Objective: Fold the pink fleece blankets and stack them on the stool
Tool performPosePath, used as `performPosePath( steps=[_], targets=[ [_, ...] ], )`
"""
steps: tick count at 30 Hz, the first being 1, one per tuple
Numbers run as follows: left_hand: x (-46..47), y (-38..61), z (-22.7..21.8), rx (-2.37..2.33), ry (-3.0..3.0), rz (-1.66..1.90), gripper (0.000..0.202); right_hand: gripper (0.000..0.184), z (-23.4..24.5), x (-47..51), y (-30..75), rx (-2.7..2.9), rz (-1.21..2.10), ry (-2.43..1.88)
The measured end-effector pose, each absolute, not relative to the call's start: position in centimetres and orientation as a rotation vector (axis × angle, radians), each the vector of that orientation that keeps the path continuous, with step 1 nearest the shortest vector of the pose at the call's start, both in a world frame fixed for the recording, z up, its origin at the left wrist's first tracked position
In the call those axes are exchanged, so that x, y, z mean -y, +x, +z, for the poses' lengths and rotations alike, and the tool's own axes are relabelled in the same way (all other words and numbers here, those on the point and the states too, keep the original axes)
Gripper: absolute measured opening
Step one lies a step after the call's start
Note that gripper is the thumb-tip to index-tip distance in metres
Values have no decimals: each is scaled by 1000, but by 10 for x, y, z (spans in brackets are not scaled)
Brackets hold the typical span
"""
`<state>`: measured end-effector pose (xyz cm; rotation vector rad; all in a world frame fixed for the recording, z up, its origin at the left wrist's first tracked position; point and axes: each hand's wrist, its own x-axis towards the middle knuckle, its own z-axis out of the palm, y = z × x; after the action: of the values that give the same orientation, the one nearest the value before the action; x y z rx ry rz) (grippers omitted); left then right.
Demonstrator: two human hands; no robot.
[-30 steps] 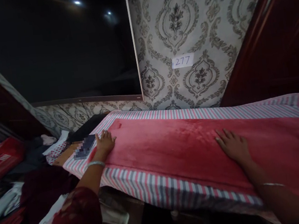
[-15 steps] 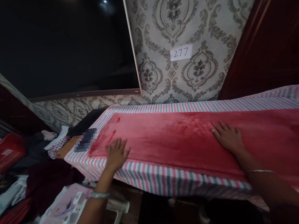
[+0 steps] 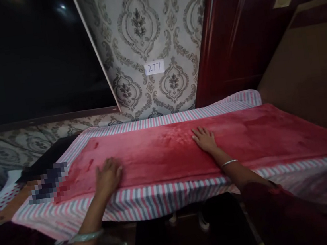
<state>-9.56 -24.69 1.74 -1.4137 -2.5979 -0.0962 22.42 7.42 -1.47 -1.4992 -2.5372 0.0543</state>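
A long red plush blanket (image 3: 144,157) lies spread flat on a pink, grey and white striped cloth (image 3: 158,199) that covers a table. My left hand (image 3: 108,177) is over the blanket's left part, near its front edge, fingers apart and slightly blurred; whether it presses down I cannot tell. Flat on the blanket, right of its middle, my right hand (image 3: 204,138) rests with fingers spread. Neither hand holds anything. Faint streaks and a ruffled patch mark the plush in front of my right hand.
A pixelated dark object (image 3: 48,182) lies at the table's left end, beside a brown board (image 3: 14,202). Behind stand a large black television (image 3: 28,60) and a patterned wall with a "277" label (image 3: 154,67). A big cardboard box (image 3: 309,63) stands at the right.
The view has turned right, bringing the blanket's right end and the box into sight. My left hand has shifted slightly inward from the blanket's front edge; my right hand stays flat on it.
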Motion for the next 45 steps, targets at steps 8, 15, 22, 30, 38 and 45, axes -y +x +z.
performPosePath(
  steps=[8,15,22,30,38,45],
  targets=[
    [135,8,16,2393,-2045,-139,61,57,-10,-10,210,2779,128,-1093],
    [129,21,-8,2388,-2084,-47,59,59,-19,7,206,2840,196,-1047],
    [127,17,-4,2379,-2078,-15,59,58,-16,-25,237,2834,192,-1109],
    [124,15,-3,2371,-2071,-41,57,57,-17,-98,368,2627,123,-1696],
    [110,6,-1,2406,-2040,-148,57,58,-4,-74,362,2558,188,-1632],
    [90,6,-5,2351,-1906,-187,61,59,-14,-83,353,2738,257,-1301]
  ],
)
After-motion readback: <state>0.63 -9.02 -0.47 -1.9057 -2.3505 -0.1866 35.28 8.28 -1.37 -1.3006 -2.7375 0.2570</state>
